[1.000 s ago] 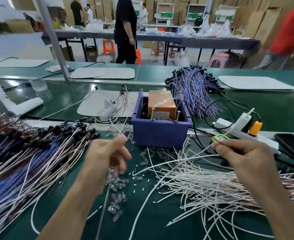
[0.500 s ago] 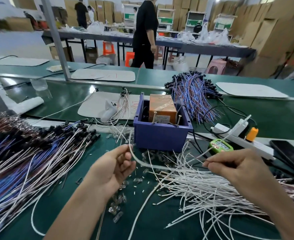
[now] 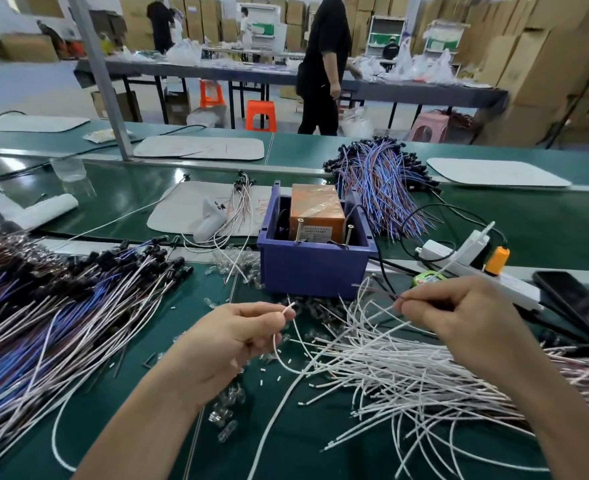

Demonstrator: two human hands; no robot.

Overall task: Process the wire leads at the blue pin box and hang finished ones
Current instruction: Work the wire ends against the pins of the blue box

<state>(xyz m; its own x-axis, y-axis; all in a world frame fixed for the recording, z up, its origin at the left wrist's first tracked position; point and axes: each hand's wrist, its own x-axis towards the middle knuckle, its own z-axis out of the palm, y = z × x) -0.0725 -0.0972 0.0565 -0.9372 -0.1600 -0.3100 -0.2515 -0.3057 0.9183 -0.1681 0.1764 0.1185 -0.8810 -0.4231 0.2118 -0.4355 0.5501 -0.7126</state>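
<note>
White wire lead (image 3: 275,344) hangs in a slack loop just in front of the blue pin box (image 3: 315,271), its bare tip pinched between the fingers (image 3: 272,308) of the left hand (image 3: 230,337). The right hand (image 3: 459,320) is clenched on thin strands (image 3: 379,292), one dark and one white; I cannot tell whether either is this lead's far end. To do the step well, I judge: steady the tip, draw the loop free of the loose pile (image 3: 407,372) on the table (image 3: 196,296), then bring it squarely to the upright pins (image 3: 299,230).
</note>
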